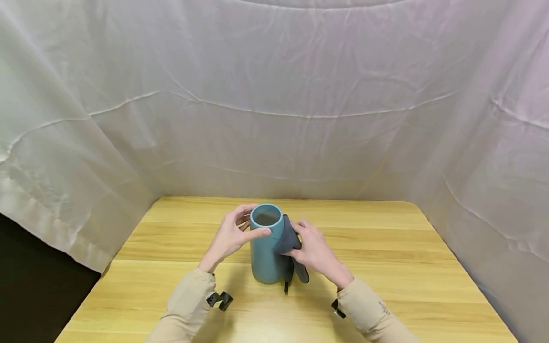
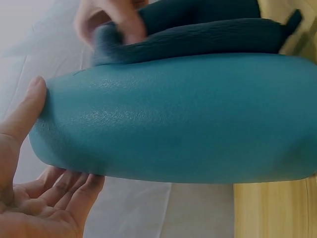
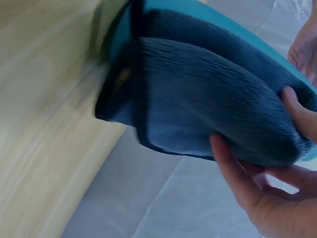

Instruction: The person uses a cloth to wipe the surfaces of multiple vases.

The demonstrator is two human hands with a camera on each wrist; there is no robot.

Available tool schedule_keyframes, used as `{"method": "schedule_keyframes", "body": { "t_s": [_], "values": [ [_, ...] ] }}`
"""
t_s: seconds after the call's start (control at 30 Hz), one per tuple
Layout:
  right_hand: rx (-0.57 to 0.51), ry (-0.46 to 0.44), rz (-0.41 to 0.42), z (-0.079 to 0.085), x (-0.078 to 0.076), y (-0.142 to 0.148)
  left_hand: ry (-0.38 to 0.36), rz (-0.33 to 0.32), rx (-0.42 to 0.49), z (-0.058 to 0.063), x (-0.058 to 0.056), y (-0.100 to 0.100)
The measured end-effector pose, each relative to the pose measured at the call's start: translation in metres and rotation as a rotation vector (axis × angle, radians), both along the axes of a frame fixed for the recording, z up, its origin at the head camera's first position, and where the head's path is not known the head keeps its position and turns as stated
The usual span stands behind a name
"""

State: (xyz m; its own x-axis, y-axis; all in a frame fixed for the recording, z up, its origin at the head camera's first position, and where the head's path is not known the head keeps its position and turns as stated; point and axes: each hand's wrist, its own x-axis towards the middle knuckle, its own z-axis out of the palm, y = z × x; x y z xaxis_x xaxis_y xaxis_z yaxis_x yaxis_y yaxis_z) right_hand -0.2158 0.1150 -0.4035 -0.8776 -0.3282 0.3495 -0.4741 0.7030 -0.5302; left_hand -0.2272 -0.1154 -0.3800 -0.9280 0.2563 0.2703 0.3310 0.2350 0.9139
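Note:
A tall blue-teal vase-like container [image 1: 263,257] with an open round top stands upright on the wooden table. My left hand [image 1: 231,235] holds it near the rim, thumb on the near side and fingers round the far left side. In the left wrist view the thumb and fingertips of the left hand [image 2: 47,198] touch the container [image 2: 173,119]. My right hand [image 1: 315,250] grips a dark blue-grey cloth [image 1: 288,238] against the container's right side. The cloth [image 3: 198,94] is folded and hangs down in the right wrist view, pinched by the right hand [image 3: 277,198].
The light wooden table [image 1: 386,267] extends on both sides of the container. Pale fabric curtains [image 1: 300,143] enclose the back and sides. A dark area [image 1: 38,286] lies beyond the table's left edge.

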Motion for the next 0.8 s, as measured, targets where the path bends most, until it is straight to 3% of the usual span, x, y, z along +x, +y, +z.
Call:
{"method": "schedule_keyframes", "body": {
  "t_s": [0.13,0.37,0.8],
  "values": [
    [0.073,-0.06,0.002,-0.005,-0.003,0.0,-0.005,0.001,-0.001,-0.001,0.0,0.0],
    [0.05,-0.063,0.014,-0.009,-0.005,0.001,-0.018,-0.001,-0.003,0.0,-0.002,0.0],
    [-0.267,-0.066,0.063,-0.024,-0.003,0.006,-0.009,0.004,-0.004,0.002,-0.001,0.0]
  ]
}}
